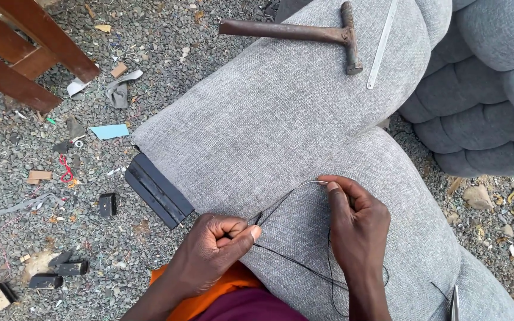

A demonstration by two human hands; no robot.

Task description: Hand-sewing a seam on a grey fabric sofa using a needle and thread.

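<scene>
The left hand [212, 252] is making a fist, pinching a black thread [295, 264] at the thumb. The right hand [355, 223] is gripping the same thread between fingertips, its loop lying on the grey cushion [281, 119]. A hammer [304, 32] and a metal ruler [383, 41] are resting farther up the cushion. Scraps are littering the gravel [90, 178] at left.
</scene>
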